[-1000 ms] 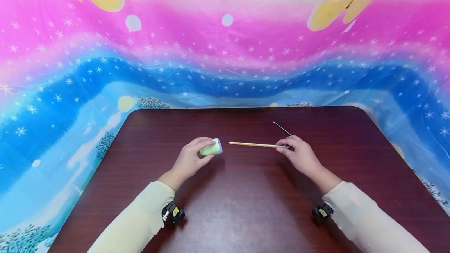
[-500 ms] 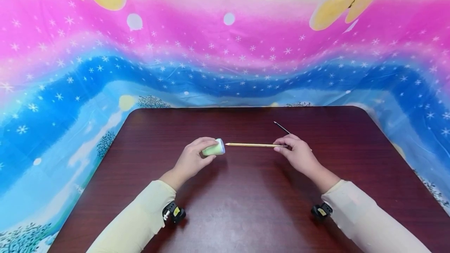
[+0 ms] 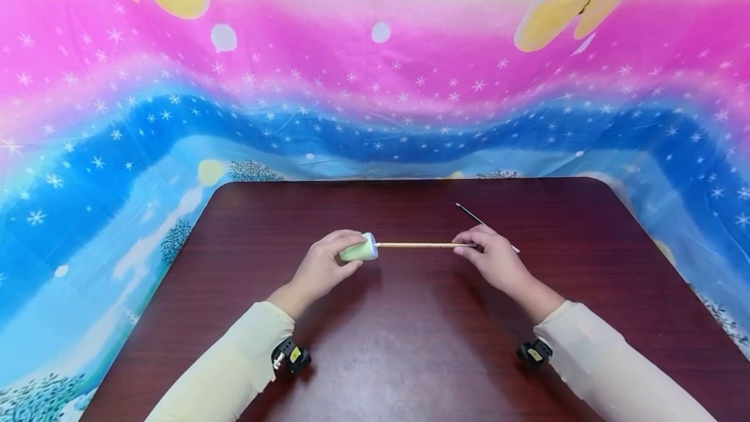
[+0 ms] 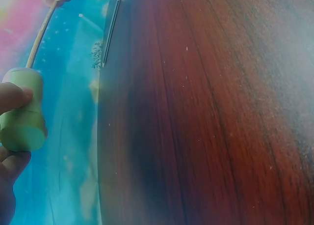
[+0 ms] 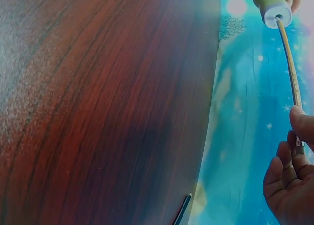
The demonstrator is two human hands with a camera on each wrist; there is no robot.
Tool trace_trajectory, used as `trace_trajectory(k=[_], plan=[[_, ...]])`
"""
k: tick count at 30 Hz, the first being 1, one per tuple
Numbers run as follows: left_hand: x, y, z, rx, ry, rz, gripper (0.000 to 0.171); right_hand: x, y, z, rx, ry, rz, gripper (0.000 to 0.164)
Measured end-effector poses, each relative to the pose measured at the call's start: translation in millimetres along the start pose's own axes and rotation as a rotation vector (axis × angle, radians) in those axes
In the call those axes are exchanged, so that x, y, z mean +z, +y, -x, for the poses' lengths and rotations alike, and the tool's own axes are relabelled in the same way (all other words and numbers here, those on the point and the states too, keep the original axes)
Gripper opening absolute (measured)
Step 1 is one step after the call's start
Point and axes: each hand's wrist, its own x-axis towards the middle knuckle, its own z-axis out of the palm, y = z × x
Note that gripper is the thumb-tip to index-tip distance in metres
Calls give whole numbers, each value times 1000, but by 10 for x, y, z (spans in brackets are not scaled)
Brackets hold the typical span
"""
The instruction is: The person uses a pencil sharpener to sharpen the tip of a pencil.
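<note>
In the head view my left hand (image 3: 318, 263) grips a pale green, cylindrical pencil sharpener (image 3: 363, 250), tilted on its side above the table. Its white end, with a small hole, faces right. My right hand (image 3: 493, 256) pinches a yellow pencil (image 3: 415, 245) near its rear end and holds it almost level. In the right wrist view the pencil's point is inside the hole of the sharpener (image 5: 276, 14), so the tip is hidden. A second, dark pencil (image 3: 471, 214) lies on the table behind my right hand, which partly covers it.
The dark red-brown wooden table (image 3: 392, 344) has rounded far corners. A colourful cloth (image 3: 375, 96) with snowflakes hangs behind it and round its sides. Black wrist cameras sit at both cuffs, the left camera (image 3: 291, 355) and the right camera (image 3: 534, 352).
My right hand has moved left with the yellow pencil, whose tip has gone from a gap beside the sharpener into its hole. The left hand has shifted slightly right. The dark pencil stays put.
</note>
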Motion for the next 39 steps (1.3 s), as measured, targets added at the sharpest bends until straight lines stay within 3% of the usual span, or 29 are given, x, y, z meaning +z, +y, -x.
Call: trace_trajectory(k=[21, 39], plan=[[11, 42, 4, 16, -28, 41, 40, 12, -72, -13, -46, -35, 40, 14], [15, 81, 9, 13, -57, 34, 38, 23, -118, -27, -140, -6, 152, 14]])
